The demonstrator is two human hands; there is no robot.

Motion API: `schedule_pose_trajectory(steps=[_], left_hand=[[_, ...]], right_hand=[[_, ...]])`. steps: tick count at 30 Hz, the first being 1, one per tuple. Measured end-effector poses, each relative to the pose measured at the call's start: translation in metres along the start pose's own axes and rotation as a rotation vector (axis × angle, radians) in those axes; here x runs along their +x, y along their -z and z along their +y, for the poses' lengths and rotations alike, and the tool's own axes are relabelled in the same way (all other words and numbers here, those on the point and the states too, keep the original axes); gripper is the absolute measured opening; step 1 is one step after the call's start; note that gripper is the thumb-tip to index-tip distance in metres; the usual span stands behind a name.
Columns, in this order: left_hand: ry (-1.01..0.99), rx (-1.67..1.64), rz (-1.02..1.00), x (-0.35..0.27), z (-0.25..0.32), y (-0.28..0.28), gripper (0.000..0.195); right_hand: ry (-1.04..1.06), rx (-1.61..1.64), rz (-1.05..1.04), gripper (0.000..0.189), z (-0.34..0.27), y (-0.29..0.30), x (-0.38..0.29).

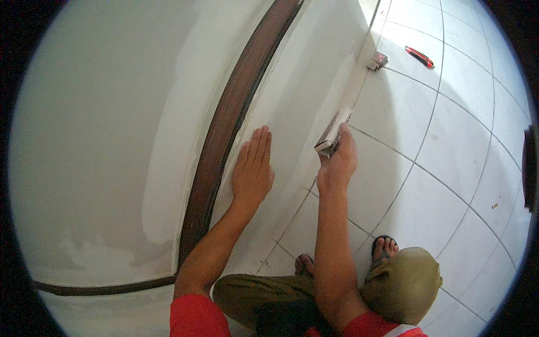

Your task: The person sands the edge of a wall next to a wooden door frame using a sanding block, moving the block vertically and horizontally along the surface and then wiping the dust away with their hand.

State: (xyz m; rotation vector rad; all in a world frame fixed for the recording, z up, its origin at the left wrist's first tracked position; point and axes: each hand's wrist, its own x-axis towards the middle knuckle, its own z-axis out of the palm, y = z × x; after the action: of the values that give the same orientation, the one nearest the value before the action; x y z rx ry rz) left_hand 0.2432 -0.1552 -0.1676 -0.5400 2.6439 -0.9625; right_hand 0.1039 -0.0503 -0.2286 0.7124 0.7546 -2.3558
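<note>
My left hand lies flat on the pale wall, fingers together and pointing up the picture, just right of a dark brown wooden trim strip. It holds nothing. In my right hand is a block-shaped sanding tool, dusty and whitish, with its long face turned towards the lower part of the wall near the floor. My right fingers are partly hidden behind the block. Smooth, lighter filler patches show on the wall on both sides of the trim.
On the white tiled floor lie a red and black utility knife and a small crumpled packet beside the wall's base. My sandalled feet and bent knees are at the bottom. A dark object stands at the right rim.
</note>
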Motion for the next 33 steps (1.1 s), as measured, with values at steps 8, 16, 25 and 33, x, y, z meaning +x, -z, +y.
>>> schedule_pose_trajectory(steps=[8, 16, 25, 33], left_hand=[[0.017, -0.111, 0.088, 0.007, 0.011, 0.000, 0.096], [-0.035, 0.039, 0.240, 0.034, 0.007, 0.012, 0.072], [-0.213, -1.039, -0.588, -0.151, -0.011, 0.065, 0.065], [-0.089, -1.084, -0.489, -0.196, -0.025, 0.055, 0.068]], right_hand=[[0.053, -0.049, -0.062, 0.045, 0.023, 0.003, -0.011], [0.289, -0.285, -0.180, 0.049, 0.035, 0.007, 0.001], [0.846, -0.776, -0.338, 0.050, 0.112, -0.019, -0.032], [0.883, -0.780, -0.267, 0.048, 0.108, -0.047, 0.001]])
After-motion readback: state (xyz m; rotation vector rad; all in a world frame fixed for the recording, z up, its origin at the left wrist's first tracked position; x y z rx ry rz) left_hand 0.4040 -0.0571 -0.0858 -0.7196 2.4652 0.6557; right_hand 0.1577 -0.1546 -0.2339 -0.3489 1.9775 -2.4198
